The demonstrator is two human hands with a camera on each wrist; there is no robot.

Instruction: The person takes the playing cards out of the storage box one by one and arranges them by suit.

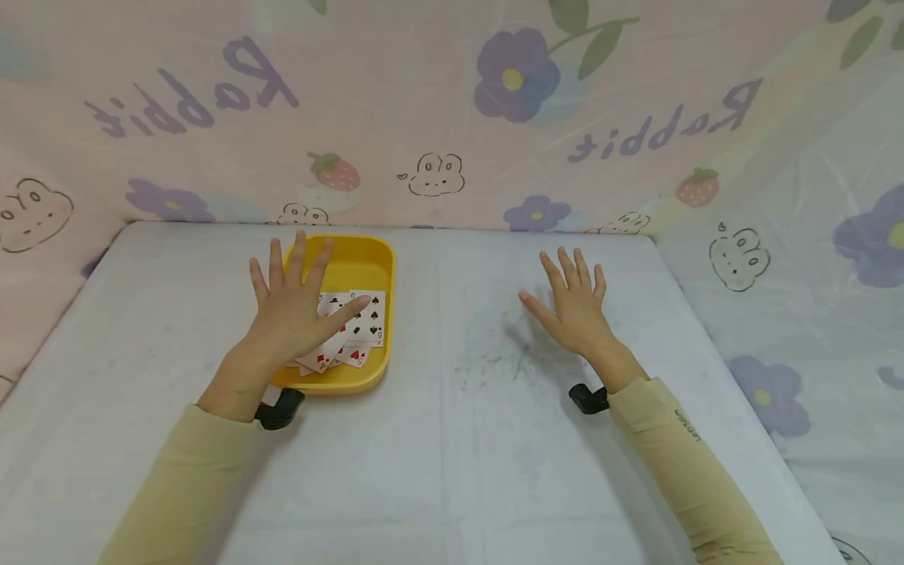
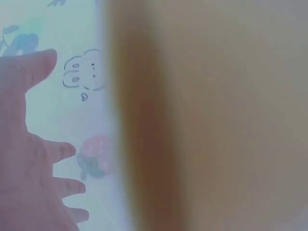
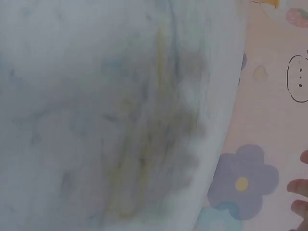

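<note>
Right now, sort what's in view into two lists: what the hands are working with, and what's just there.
In hand:
left hand, fingers spread flat over the cards
playing cards, face up in the tray
yellow tray

Just there:
right hand, open above the bare table
white table, smudged near the middle
rabbit-print backdrop
</note>
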